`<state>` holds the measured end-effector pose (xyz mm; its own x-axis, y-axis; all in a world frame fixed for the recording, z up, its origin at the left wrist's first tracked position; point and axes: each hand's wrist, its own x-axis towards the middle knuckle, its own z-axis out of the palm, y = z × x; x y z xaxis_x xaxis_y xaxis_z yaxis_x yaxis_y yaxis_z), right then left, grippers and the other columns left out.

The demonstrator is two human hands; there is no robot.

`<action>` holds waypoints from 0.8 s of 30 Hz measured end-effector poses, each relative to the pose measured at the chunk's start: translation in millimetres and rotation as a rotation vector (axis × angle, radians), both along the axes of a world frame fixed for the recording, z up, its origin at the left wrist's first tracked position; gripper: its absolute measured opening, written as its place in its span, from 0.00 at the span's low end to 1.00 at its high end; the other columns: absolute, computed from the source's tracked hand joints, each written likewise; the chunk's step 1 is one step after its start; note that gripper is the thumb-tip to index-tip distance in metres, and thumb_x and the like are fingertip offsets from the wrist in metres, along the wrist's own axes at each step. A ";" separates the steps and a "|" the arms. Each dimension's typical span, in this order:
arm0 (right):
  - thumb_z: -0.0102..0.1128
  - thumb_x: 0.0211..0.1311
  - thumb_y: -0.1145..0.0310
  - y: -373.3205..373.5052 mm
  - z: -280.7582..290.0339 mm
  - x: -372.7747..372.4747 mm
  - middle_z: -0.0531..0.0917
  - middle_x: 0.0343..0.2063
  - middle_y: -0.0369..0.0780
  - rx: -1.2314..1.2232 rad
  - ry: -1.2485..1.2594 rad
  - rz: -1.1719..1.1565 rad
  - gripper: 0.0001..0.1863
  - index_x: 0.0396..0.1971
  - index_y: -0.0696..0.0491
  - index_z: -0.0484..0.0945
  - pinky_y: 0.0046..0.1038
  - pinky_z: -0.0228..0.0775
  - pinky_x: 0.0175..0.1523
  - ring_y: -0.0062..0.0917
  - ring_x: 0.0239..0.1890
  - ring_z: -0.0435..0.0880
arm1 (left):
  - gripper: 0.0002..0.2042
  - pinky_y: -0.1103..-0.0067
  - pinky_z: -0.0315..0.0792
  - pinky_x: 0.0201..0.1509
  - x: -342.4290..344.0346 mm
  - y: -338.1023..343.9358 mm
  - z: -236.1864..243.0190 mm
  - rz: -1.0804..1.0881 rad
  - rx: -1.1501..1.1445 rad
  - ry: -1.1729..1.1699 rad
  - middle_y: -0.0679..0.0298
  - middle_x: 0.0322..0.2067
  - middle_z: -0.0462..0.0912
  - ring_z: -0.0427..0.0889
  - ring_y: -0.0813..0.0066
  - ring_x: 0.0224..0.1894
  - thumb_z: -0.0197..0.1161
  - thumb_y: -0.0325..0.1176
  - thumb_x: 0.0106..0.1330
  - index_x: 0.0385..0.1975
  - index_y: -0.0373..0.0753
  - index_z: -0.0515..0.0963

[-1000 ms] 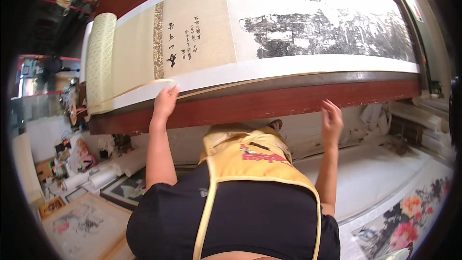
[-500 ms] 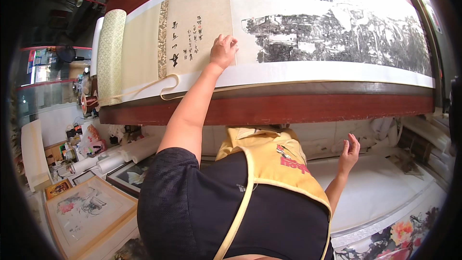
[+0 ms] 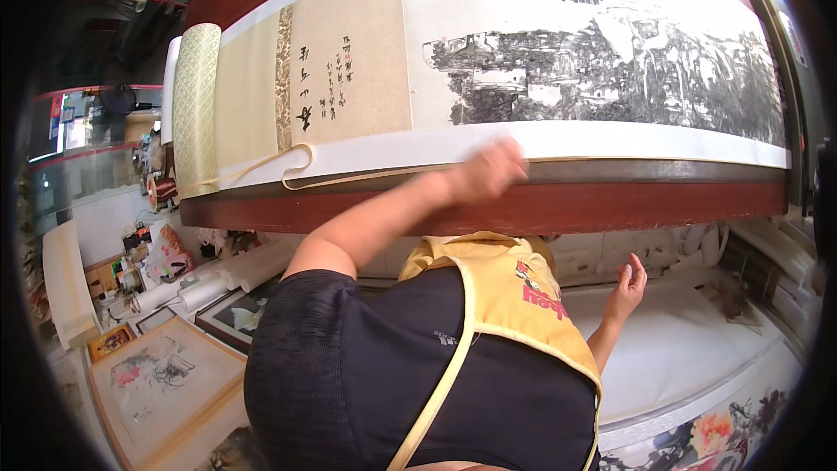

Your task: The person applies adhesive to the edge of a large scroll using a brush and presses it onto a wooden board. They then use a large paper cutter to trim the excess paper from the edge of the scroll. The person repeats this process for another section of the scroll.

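Note:
A long scroll (image 3: 488,135) lies unrolled on a red-brown wooden table (image 3: 523,209). It shows a black ink landscape (image 3: 610,78) and a beige panel with brush writing (image 3: 349,70). Its rolled end (image 3: 196,109), covered in green patterned cloth, is at the left, and a pale cord (image 3: 296,170) loops over the white lower margin. My left hand (image 3: 488,170) is blurred and sits at the scroll's lower margin by the table edge; its fingers are unclear. My right hand (image 3: 628,283) hangs below the table with fingers apart, holding nothing.
A framed painting (image 3: 161,379) and a smaller dark frame (image 3: 235,314) lie at lower left, with rolls of white paper (image 3: 200,288) beside them. A white sheet (image 3: 689,349) covers a low surface at right, and a flower painting (image 3: 706,432) lies at lower right.
My left hand rose from the table edge onto the beige panel, then slid right to the scroll's lower margin. My right hand left the table edge and dropped below it.

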<state>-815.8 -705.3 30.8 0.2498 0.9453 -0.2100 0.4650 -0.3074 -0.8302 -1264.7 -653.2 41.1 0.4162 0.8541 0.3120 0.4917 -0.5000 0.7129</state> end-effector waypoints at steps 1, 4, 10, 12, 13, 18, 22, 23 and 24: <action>0.54 0.77 0.73 6.3 -3.2 9.5 0.78 0.57 0.37 0.001 0.002 -0.002 0.15 0.58 0.55 0.80 0.21 0.78 0.50 0.19 0.44 0.84 | 0.05 0.65 0.74 0.51 44.4 4.0 29.2 -0.149 -0.241 -0.151 0.55 0.39 0.79 0.78 0.56 0.45 0.61 0.31 0.70 0.35 0.36 0.76; 0.54 0.77 0.73 27.5 -16.9 42.7 0.78 0.55 0.36 0.010 0.045 0.032 0.15 0.58 0.55 0.80 0.21 0.78 0.49 0.19 0.43 0.84 | 0.09 0.62 0.77 0.47 160.3 -1.7 34.4 -0.500 -0.398 -0.132 0.57 0.38 0.79 0.79 0.55 0.47 0.64 0.36 0.70 0.34 0.38 0.74; 0.56 0.77 0.72 38.7 -35.1 170.7 0.78 0.53 0.35 0.057 0.186 -0.085 0.15 0.59 0.56 0.79 0.24 0.79 0.51 0.21 0.45 0.83 | 0.16 0.63 0.74 0.57 237.7 67.4 26.5 -0.097 -0.115 -0.147 0.57 0.43 0.82 0.79 0.53 0.50 0.70 0.32 0.59 0.48 0.42 0.82; 0.56 0.77 0.69 25.9 -62.0 245.8 0.79 0.51 0.35 -0.048 0.207 -0.194 0.16 0.60 0.54 0.78 0.24 0.77 0.49 0.21 0.46 0.83 | 0.15 0.63 0.77 0.52 204.4 81.4 33.6 0.287 -0.081 -0.135 0.54 0.43 0.82 0.81 0.52 0.46 0.71 0.36 0.62 0.46 0.39 0.81; 0.56 0.77 0.67 20.5 -60.6 273.2 0.80 0.50 0.34 -0.109 0.203 -0.256 0.16 0.60 0.53 0.78 0.23 0.76 0.48 0.20 0.45 0.83 | 0.13 0.64 0.76 0.53 181.0 83.0 19.4 0.563 -0.012 -0.061 0.55 0.41 0.81 0.80 0.55 0.47 0.70 0.36 0.62 0.43 0.39 0.80; 0.58 0.75 0.62 10.1 -72.3 368.5 0.82 0.46 0.31 -0.320 0.147 -0.458 0.17 0.58 0.50 0.78 0.20 0.73 0.44 0.17 0.42 0.82 | 0.14 0.65 0.75 0.53 -21.8 48.7 -14.2 1.288 0.098 0.225 0.57 0.40 0.82 0.79 0.57 0.46 0.73 0.35 0.59 0.40 0.38 0.78; 0.59 0.75 0.63 29.4 -86.1 364.4 0.82 0.45 0.31 -0.361 0.147 -0.471 0.16 0.58 0.50 0.78 0.20 0.72 0.41 0.16 0.39 0.82 | 0.13 0.66 0.76 0.54 -108.6 3.6 -21.8 1.351 -0.146 0.471 0.58 0.41 0.83 0.81 0.57 0.49 0.72 0.32 0.58 0.42 0.40 0.79; 0.58 0.75 0.64 31.4 -89.1 354.9 0.82 0.45 0.31 -0.373 0.137 -0.438 0.16 0.58 0.50 0.78 0.20 0.72 0.40 0.16 0.39 0.82 | 0.13 0.66 0.77 0.54 -117.1 -2.2 -23.8 1.343 -0.214 0.489 0.58 0.41 0.83 0.81 0.57 0.49 0.71 0.31 0.58 0.42 0.41 0.80; 0.58 0.75 0.64 34.9 -89.1 338.2 0.82 0.45 0.31 -0.377 0.125 -0.414 0.16 0.58 0.50 0.78 0.19 0.71 0.40 0.16 0.39 0.82 | 0.12 0.66 0.77 0.54 -121.4 0.3 -27.0 1.317 -0.255 0.489 0.58 0.41 0.83 0.82 0.58 0.49 0.70 0.31 0.58 0.42 0.41 0.80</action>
<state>-477.6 -670.4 -58.4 0.5345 0.6281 -0.5655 0.1485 -0.7285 -0.6688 -1386.1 -652.9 14.1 -0.6925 0.7050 0.1526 0.7069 0.6210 0.3386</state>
